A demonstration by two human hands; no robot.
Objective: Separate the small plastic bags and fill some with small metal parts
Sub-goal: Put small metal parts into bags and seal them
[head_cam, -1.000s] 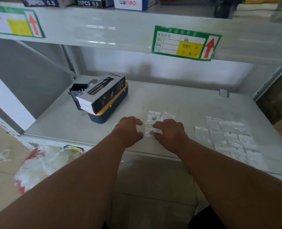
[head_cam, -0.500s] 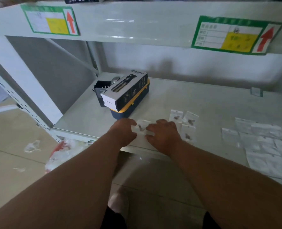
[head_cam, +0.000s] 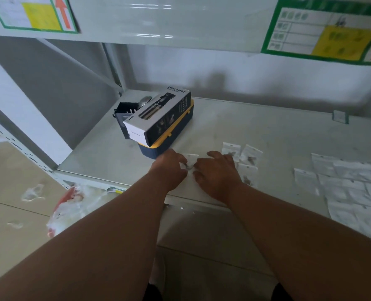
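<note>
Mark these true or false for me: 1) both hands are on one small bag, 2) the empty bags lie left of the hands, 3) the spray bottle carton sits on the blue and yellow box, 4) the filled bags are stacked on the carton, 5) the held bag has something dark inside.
1. True: the left hand and right hand both pinch one small bag.
2. False: the empty bags lie right of the hands.
3. True: the carton rests on the box.
4. False: the filled bags lie flat on the shelf, just right of the right hand.
5. True: a dark speck shows inside it.
</note>
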